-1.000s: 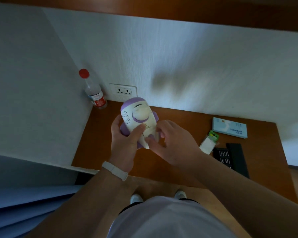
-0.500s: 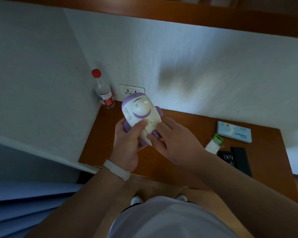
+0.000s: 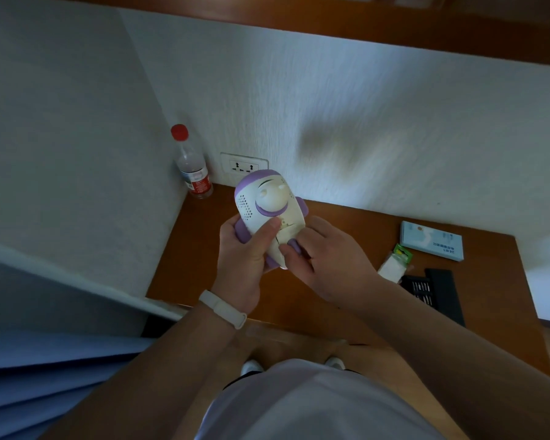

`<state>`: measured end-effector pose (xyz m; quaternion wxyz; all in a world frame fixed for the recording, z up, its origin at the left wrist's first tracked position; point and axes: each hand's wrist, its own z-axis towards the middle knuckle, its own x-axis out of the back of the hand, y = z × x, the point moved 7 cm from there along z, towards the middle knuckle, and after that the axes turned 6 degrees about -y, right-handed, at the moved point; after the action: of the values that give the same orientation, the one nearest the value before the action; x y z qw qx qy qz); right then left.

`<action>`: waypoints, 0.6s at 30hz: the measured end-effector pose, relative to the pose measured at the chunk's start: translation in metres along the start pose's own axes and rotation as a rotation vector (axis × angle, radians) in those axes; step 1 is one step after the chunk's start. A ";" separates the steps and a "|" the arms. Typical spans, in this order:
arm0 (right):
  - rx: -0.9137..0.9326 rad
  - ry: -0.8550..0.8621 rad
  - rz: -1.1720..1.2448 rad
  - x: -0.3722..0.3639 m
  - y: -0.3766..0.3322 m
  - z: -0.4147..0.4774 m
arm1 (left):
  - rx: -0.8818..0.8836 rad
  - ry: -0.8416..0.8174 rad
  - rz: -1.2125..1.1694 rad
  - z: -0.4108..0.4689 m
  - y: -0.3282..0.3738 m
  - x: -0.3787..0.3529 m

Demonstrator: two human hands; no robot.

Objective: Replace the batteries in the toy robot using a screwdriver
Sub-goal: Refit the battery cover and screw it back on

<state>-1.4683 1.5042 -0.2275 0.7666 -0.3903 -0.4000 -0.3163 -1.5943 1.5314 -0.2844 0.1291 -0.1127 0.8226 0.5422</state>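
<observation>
A white and purple toy robot (image 3: 267, 204) is held above the wooden table (image 3: 356, 230), its back side with speaker holes and a small cover facing me. My left hand (image 3: 245, 258) grips its left side, thumb pressed on the cover. My right hand (image 3: 327, 258) holds its lower right side, fingertips at the cover's lower edge. A black screwdriver set (image 3: 432, 290) lies open at the table's right, beside a small battery pack (image 3: 394, 262) in green and white wrapping.
A clear bottle (image 3: 192, 173) with a red cap stands in the table's back left corner by a wall socket (image 3: 243, 165). A light blue box (image 3: 431, 239) lies at the back right. White walls close in on the left and behind.
The toy robot has stayed in both hands, tilted slightly. My left thumb has slid up onto the cover. The view has shifted, so the table sits a little further right.
</observation>
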 end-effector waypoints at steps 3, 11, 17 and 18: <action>0.001 0.008 -0.006 0.000 -0.002 -0.001 | 0.006 0.008 -0.017 -0.002 -0.002 -0.001; 0.042 0.083 0.012 0.005 -0.003 -0.006 | -0.055 0.033 0.008 -0.003 -0.001 0.001; 0.060 0.116 0.011 0.002 -0.004 -0.008 | -0.092 0.047 -0.001 -0.003 -0.002 0.005; 0.065 0.118 0.011 0.002 -0.004 -0.007 | -0.089 0.054 -0.002 -0.004 -0.002 0.005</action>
<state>-1.4681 1.4954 -0.2274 0.8029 -0.3479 -0.3619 -0.3215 -1.5988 1.5271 -0.2865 0.1021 -0.1340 0.8007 0.5749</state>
